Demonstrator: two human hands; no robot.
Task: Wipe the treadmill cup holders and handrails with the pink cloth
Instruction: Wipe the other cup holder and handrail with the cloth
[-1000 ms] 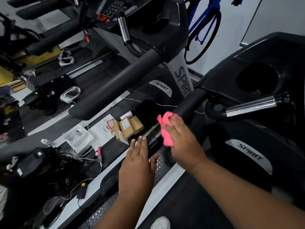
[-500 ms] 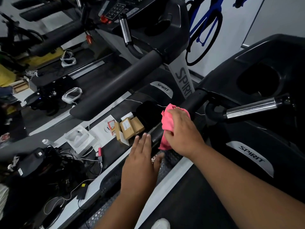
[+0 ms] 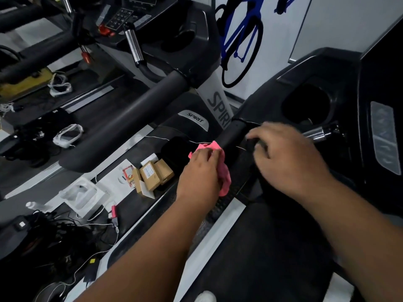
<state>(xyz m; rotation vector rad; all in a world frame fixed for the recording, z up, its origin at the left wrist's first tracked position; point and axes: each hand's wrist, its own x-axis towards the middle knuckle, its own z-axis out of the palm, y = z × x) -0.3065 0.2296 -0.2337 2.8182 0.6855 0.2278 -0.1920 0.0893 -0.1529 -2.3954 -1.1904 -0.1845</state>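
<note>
Left hand (image 3: 201,173) lies nearest, its fingers curled over the crumpled pink cloth (image 3: 220,168) and pressing it against the outer side of the black padded handrail (image 3: 234,138); part of the cloth sticks out above the knuckles and part hangs below the palm. Just beyond, on the other side of the same rail, the right hand (image 3: 287,158) is blurred, its fingers bent loosely and spread towards the curved black bar under the short chrome grip (image 3: 316,135); it appears to hold nothing, though the blur makes it hard to tell whether the fingertips touch the bar.

Left of the rail, small brown cardboard boxes (image 3: 152,174) sit beside a white moulded plastic tray (image 3: 79,196) and a tangle of dark cables (image 3: 54,236). Further off, the round black cup holder (image 3: 305,105) is sunk into the console, well apart from the cloth.

The step in hand looks like wiping the handrail, with the cloth about midway along the part in view. The next move probably calls for sliding the cloth along the rail towards the console with steady pressure, wrapping it round the rail so the underside is reached, then carrying it on to the chrome grip and down into the cup holder. A thin white wire (image 3: 165,138) runs across near the rail and could snag the cloth.
</note>
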